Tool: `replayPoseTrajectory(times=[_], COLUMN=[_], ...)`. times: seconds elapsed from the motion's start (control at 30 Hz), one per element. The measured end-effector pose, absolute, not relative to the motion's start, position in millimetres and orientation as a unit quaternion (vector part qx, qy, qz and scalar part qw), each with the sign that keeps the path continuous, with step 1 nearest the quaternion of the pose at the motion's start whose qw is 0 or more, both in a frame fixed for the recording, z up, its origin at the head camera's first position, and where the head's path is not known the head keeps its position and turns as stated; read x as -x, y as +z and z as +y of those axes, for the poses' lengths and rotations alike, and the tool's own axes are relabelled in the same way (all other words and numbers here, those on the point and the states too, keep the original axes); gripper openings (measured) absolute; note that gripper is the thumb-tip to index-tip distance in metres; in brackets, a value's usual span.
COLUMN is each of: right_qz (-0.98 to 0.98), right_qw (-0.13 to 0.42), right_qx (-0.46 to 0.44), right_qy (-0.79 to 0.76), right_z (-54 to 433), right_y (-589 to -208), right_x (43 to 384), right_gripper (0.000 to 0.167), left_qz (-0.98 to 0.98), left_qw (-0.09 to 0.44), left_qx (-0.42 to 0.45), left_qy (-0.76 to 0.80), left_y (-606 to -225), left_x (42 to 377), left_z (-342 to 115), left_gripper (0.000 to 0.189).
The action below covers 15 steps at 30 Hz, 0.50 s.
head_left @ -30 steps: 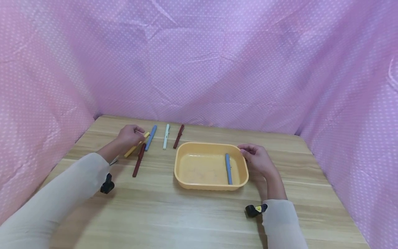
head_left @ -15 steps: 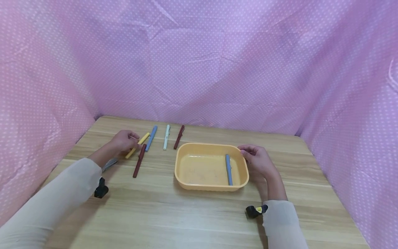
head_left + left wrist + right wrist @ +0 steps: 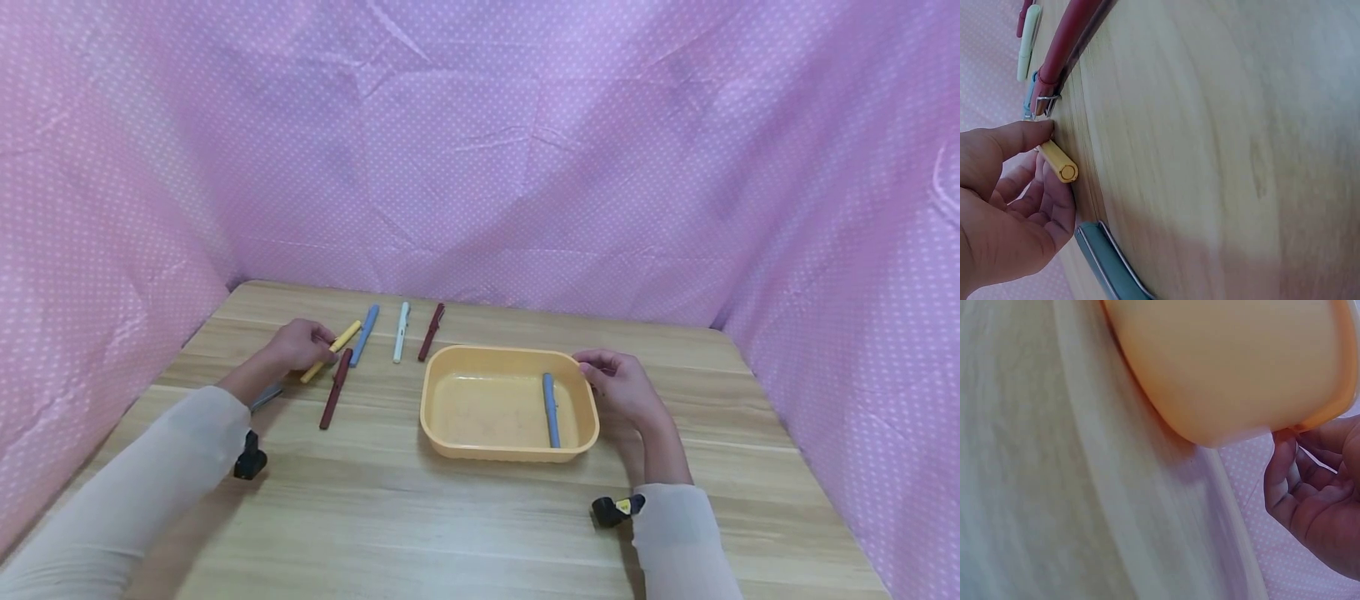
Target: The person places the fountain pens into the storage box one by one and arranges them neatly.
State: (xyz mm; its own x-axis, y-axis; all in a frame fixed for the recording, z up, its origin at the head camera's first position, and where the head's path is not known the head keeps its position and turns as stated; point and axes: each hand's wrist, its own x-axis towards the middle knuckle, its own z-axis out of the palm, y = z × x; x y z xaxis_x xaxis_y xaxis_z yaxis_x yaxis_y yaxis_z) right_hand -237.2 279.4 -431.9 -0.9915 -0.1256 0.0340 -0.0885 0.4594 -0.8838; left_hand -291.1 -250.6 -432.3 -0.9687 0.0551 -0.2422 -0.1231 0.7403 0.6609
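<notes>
My left hand pinches a yellow pen between thumb and fingers at the table's far left; the left wrist view shows the yellow pen's round end sticking out past the thumb. Close by lie a dark red pen and a blue pen. My right hand grips the far right corner of a yellow plastic tub, fingers outside the wall and thumb at the rim. Inside the tub, toward its right end, lies another blue pen.
A pale mint pen and a second dark red pen lie near the table's back edge. Under the left wrist is a teal pen with a wire clip, partly hidden in the head view. Pink dotted cloth hangs around the wooden table.
My left hand has come down and a little toward me, from above the yellow pen to a pinch on it. The right hand and the tub have stayed in place.
</notes>
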Motion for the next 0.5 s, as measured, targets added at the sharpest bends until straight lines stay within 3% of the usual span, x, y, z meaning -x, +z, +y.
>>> replayPoseTrajectory(times=[0.5], right_qz=[0.853], right_qw=[0.023], right_qx=[0.066], right_qy=[-0.517], right_z=[280], right_y=[-430], right_x=[237], right_gripper=[0.029], left_qz=[0.908], left_qw=[0.113], left_qx=[-0.004], left_qy=[0.403], left_y=[-406], left_x=[287], left_z=[-241], left_gripper=[0.047])
